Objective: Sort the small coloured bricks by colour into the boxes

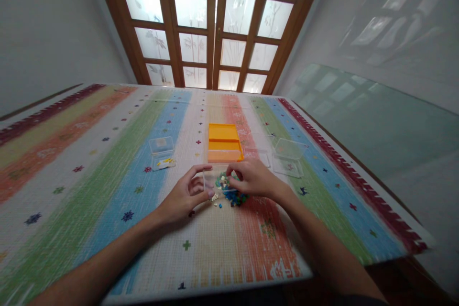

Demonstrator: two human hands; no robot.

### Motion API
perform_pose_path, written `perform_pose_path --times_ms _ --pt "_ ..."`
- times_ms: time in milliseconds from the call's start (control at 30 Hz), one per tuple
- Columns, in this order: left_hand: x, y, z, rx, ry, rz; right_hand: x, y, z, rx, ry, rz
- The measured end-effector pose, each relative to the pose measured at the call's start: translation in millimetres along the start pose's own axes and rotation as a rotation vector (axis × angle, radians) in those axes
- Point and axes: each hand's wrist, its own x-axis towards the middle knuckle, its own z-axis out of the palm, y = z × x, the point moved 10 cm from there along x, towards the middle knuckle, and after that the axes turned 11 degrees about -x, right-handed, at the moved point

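Observation:
My left hand (191, 189) grips the left side of a clear plastic box (211, 178), with thumb and fingers curled about its edge. My right hand (253, 178) is over the box's right part, its thumb and fingertips pinched together beside small cream pieces. What lies between those fingertips is too small to make out. A heap of tiny blue and green pieces (236, 197) shows by and below the box, partly seen through the clear plastic. Several loose cream pieces (215, 197) and a single blue piece (220, 205) lie on the cloth near my left thumb.
Just beyond my hands an open orange case (224, 132) lies on the striped tablecloth (215, 258). To the left, an open clear box (153, 162) holds yellow pieces. Another open clear box (287, 166) stands at the right. Behind the table are wood-framed glass doors (211, 28).

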Motion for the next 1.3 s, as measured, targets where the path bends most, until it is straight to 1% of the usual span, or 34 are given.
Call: perform_pose_path --times_ms 100,233,500,700,900,1067,1300 --pt "1.8 2.3 -3.7 -0.018 0.018 0.023 -0.9 6.2 3.1 -0.033 -0.045 0.022" --pt "2.5 3.5 -6.0 -0.025 0.034 0.033 -1.0 7.4 6.8 -0.035 -0.078 0.029" --pt "2.4 3.2 -4.3 -0.027 0.01 0.032 -0.1 8.1 11.7 -0.013 -0.064 0.018" --pt "3.5 1.7 -5.1 -0.033 0.015 0.023 -1.4 7.9 8.4 0.034 -0.048 0.009" --pt "3.7 0.6 -4.4 -0.046 0.002 0.027 -2.4 -0.2 6.9 0.108 -0.045 -0.059" --pt "2.3 -3.3 -2.4 -0.052 -0.005 -0.01 -1.2 -5.5 10.6 0.132 -0.092 -0.099" --pt "1.3 -3.3 -1.1 -0.038 -0.012 -0.014 -0.6 -11.9 14.0 0.172 -0.164 -0.156"
